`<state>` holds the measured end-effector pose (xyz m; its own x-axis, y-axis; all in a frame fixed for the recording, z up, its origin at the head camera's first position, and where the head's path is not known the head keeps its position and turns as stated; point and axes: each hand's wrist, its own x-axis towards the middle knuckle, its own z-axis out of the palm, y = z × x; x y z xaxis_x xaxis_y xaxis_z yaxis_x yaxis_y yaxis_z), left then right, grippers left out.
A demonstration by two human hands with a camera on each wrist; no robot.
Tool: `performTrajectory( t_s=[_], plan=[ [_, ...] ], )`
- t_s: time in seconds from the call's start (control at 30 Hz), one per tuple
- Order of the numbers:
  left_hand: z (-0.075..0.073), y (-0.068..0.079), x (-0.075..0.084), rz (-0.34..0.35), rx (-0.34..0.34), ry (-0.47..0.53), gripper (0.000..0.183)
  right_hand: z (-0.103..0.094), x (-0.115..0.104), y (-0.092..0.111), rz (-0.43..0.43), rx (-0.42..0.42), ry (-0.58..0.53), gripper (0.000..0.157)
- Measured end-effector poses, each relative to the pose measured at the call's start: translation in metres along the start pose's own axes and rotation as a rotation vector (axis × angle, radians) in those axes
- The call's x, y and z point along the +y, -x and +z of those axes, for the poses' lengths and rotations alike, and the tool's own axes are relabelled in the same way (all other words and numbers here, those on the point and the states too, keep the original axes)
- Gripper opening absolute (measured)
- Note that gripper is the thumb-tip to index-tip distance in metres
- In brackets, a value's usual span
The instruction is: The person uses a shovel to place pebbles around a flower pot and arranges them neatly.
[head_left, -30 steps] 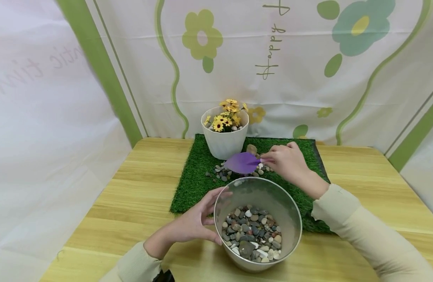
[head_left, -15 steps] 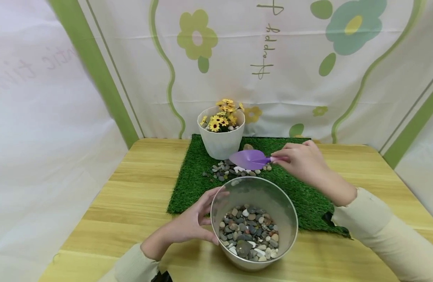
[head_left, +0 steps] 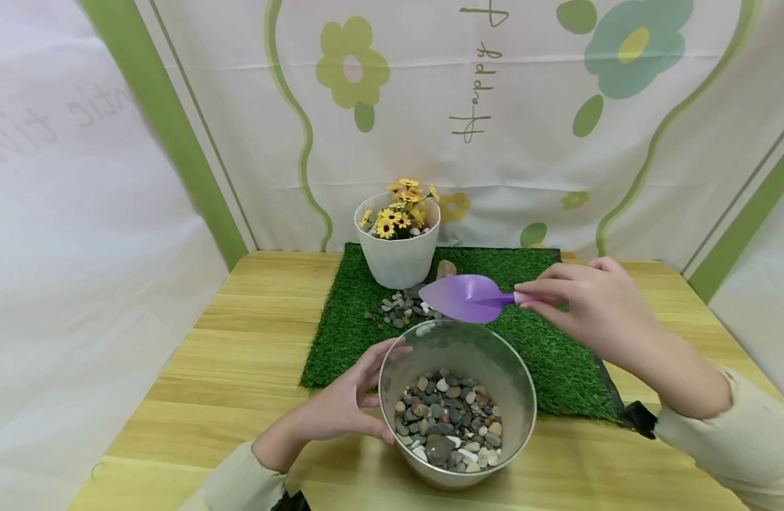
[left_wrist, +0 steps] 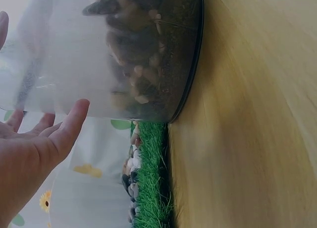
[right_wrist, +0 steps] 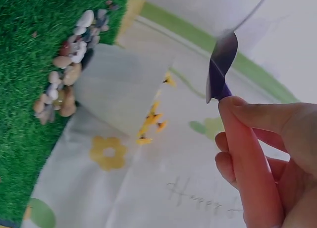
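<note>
In the head view my right hand (head_left: pixel 596 305) grips the pink handle (right_wrist: pixel 250 173) of a small trowel with a purple blade (head_left: pixel 465 298). The blade hangs above the far rim of a clear plastic bucket (head_left: pixel 522 397); no stones show on it. Pebbles (head_left: pixel 449 419) cover the bottom of the bucket. My left hand (head_left: pixel 343 401) rests against the bucket's left side, thumb and fingers spread along the wall. In the left wrist view the fingers (left_wrist: pixel 72 126) touch or nearly touch the see-through wall.
Behind the bucket a green turf mat (head_left: pixel 340 333) lies on the wooden table (head_left: pixel 194 383). On it stand a white pot (head_left: pixel 398 262) with yellow flowers (head_left: pixel 394 216), a pile of pebbles (head_left: pixel 398 309) and a larger brown stone (head_left: pixel 445 268). A printed cloth (head_left: pixel 519 156) hangs behind.
My right hand has moved to the right and a little nearer, carrying the trowel back from the pebble pile towards the bucket's far rim. The left hand stays on the bucket.
</note>
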<state>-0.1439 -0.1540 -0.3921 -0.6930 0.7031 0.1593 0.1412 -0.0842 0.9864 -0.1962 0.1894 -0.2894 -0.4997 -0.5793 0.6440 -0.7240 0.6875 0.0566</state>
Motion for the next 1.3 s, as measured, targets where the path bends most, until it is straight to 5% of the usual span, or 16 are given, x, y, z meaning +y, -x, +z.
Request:
performTrajectory(
  t_s=[0.07,0.3,0.63,0.73,0.87,1.07,1.3],
  plan=[
    [0.000,0.000,0.000,-0.004,0.000,-0.001,0.106,-0.006,-0.006,0.002,-0.032,0.022,-0.005,0.055],
    [0.000,0.000,0.000,0.007,-0.006,0.002,0.106,-0.017,-0.025,0.008,-0.140,0.038,-0.009,0.052],
    [-0.002,0.001,-0.002,0.003,0.009,-0.014,0.107,-0.008,-0.052,0.015,-0.199,-0.090,-0.040,0.054],
    [-0.001,0.001,-0.002,-0.005,0.010,-0.013,0.107,-0.006,-0.060,0.013,-0.236,-0.101,0.036,0.053],
    [-0.001,0.000,-0.002,0.007,0.002,-0.013,0.107,-0.006,-0.074,0.010,-0.265,-0.146,0.219,0.010],
    [-0.002,0.001,-0.001,0.024,0.003,-0.027,0.106,0.004,-0.094,0.000,-0.295,-0.206,0.445,0.030],
    [-0.001,0.000,-0.001,-0.004,-0.007,0.019,0.107,0.020,-0.105,-0.008,-0.356,-0.393,0.616,0.033]
  ],
)
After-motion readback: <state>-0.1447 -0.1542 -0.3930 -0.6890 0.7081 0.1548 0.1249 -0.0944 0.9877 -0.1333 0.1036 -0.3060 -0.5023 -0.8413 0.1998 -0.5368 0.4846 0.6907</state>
